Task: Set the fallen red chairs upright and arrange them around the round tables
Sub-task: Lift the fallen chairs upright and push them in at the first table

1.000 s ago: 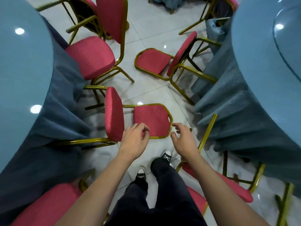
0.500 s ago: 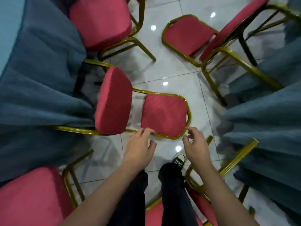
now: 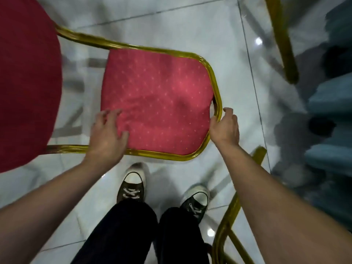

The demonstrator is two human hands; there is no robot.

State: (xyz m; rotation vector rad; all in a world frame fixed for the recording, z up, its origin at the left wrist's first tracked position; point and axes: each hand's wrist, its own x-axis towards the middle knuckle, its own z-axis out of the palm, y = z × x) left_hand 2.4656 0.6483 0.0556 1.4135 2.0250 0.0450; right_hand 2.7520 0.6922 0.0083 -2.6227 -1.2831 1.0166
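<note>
Hands (image 3: 224, 128) now touch the fallen chair's backrest (image 3: 156, 100), formerly short.

Tight spot on the floor, chairs on three sides

The fallen chair's red backrest (image 3: 158, 100) and its gold frame (image 3: 215, 92) lie flat just ahead of the two shoes (image 3: 133, 184), so the tile floor (image 3: 171, 21) is bare only beyond the frame and in a strip to its right. The big red seat (image 3: 24, 77) blocks the whole left side. On the right, another chair's gold leg (image 3: 282, 39) slants across the gap, and the blue cloth (image 3: 331, 115) of the counter hangs close behind it. One more gold frame (image 3: 226, 221) stands by the right shoe. The left hand (image 3: 106, 134) and right hand (image 3: 224, 126) fit at the backrest's two near corners.
</note>
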